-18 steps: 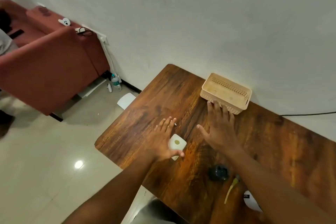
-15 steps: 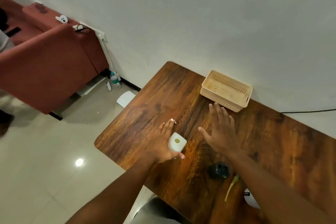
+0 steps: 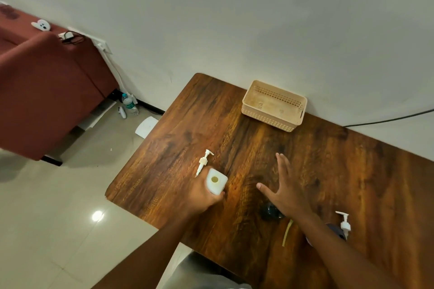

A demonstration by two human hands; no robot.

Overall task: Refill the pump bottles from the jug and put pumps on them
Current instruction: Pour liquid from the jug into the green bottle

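A white square bottle (image 3: 216, 181) with an open neck stands near the left part of the wooden table (image 3: 328, 171). My left hand (image 3: 203, 196) grips it from the near side. A loose white pump (image 3: 203, 162) lies on the table just beyond the bottle. My right hand (image 3: 285, 185) hovers flat, fingers spread, over the table's middle. Under my right wrist sits a dark object (image 3: 271, 212) beside a yellowish tube (image 3: 287, 232). Another bottle with a white pump (image 3: 344, 224) stands at the near right, mostly hidden by my forearm.
A beige perforated basket (image 3: 273, 105) sits against the wall at the back of the table. A black cable (image 3: 387, 119) runs along the wall to the right. To the left are a red sofa (image 3: 47, 82) and floor clutter with a water bottle (image 3: 128, 103).
My left hand has closed round the white bottle, uncovering the loose pump behind it. My right hand has drawn back from the basket toward the table's middle.
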